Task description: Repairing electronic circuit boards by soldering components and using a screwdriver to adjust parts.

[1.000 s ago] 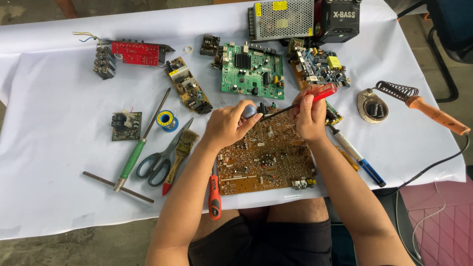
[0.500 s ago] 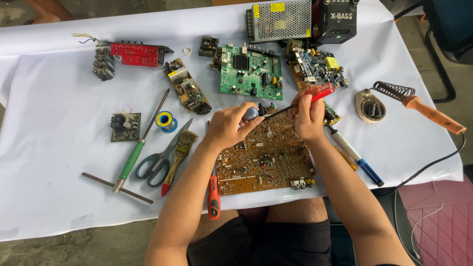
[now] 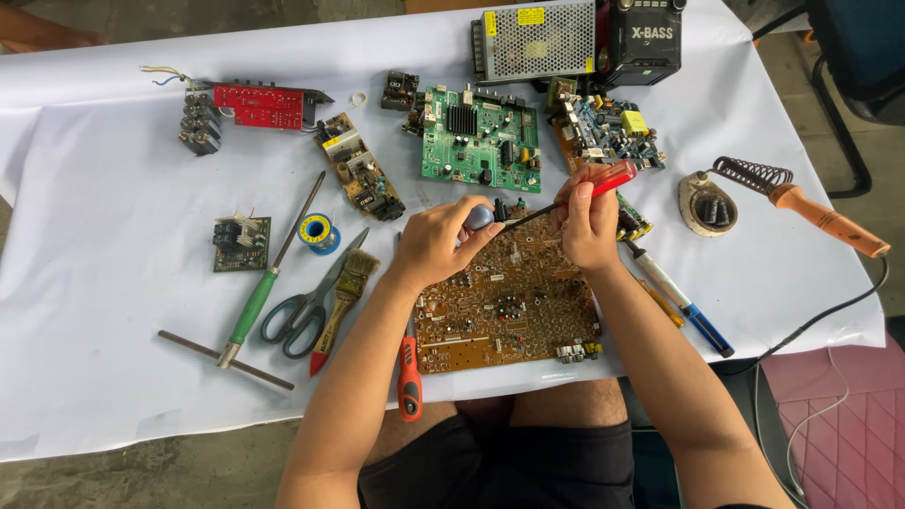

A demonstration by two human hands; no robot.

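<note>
Over the brown circuit board, the right hand grips a red-handled screwdriver lying left-right, tip pointing left toward the left hand, which pinches a small grey part.

a brown circuit board lies flat at the table's near edge, a red-handled screwdriver slanting over its top

Bare forearms and hands, no sleeves, no gloves; dark shorts at the lap.
</note>
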